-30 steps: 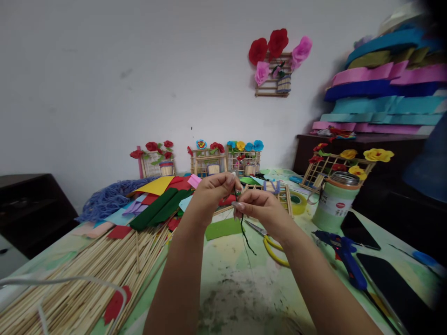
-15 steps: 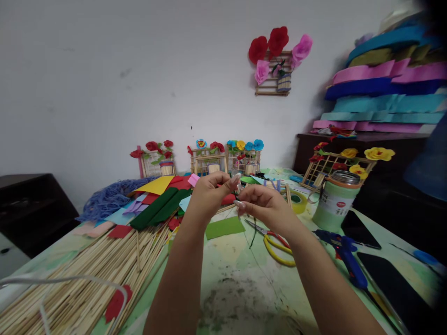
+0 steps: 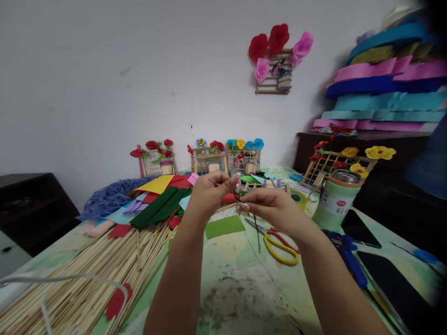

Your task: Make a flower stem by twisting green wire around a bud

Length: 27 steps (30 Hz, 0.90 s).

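Note:
My left hand [image 3: 214, 188] is closed in a pinch at the middle of the view. Just right of it and slightly lower, my right hand [image 3: 274, 204] pinches too. A thin dark green strip [image 3: 258, 235] runs between the fingertips of both hands, and its tail hangs below my right hand. Whether it winds round something thinner is too small to tell. Beneath my right hand lie scissors [image 3: 279, 251] with yellow and red handles. A light green paper rectangle [image 3: 225, 227] rests on the table [image 3: 240, 288] below my hands.
Bamboo sticks [image 3: 91, 270] with a white cable [image 3: 80, 278] over them cover the left side. Coloured paper [image 3: 155, 185] and blue yarn [image 3: 111, 197] lie behind. At right are a green bottle [image 3: 337, 200], a blue glue gun [image 3: 352, 265] and phones [image 3: 391, 288]. Flower-decorated stick frames [image 3: 244, 158] line the wall.
My right hand has shifted slightly right and down, and the hanging tail of the strip has swung right. My left hand stays nearly in place.

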Motion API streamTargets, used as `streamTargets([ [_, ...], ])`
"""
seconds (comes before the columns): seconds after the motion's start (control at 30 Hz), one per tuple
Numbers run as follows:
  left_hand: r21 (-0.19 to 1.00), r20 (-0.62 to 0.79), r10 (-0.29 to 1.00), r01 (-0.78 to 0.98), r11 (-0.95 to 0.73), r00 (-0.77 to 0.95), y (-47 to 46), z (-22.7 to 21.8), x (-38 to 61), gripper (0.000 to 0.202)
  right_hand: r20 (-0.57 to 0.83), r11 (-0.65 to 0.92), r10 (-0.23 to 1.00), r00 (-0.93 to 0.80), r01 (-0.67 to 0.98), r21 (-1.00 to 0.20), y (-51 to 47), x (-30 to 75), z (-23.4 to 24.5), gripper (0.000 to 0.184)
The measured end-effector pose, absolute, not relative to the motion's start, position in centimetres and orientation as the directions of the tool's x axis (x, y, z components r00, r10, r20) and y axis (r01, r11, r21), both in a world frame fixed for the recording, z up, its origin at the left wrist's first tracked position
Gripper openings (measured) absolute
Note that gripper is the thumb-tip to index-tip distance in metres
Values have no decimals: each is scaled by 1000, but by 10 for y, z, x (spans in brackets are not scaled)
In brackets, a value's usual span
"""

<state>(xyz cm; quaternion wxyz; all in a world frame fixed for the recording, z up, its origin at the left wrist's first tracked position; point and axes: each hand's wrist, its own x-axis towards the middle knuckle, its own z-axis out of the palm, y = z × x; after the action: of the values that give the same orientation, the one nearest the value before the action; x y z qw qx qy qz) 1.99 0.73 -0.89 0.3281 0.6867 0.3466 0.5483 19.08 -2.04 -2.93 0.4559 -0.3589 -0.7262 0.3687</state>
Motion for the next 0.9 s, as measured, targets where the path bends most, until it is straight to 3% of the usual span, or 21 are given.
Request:
streamTargets([
  [0.47, 833, 521, 846, 153, -532, 110, 9, -9, 23, 45, 412, 433, 901, -138, 358, -827, -26, 184, -24, 13],
  [0.67, 832, 522, 845, 147, -534, 115, 9, -11, 23, 44, 553, 563, 810, -194, 518, -644, -22, 184, -29, 13],
  [0.9, 822, 546, 836, 158, -547, 56, 11, -10, 18, 43, 520, 519, 830, -200, 620, -589, -18, 184, -34, 19],
])
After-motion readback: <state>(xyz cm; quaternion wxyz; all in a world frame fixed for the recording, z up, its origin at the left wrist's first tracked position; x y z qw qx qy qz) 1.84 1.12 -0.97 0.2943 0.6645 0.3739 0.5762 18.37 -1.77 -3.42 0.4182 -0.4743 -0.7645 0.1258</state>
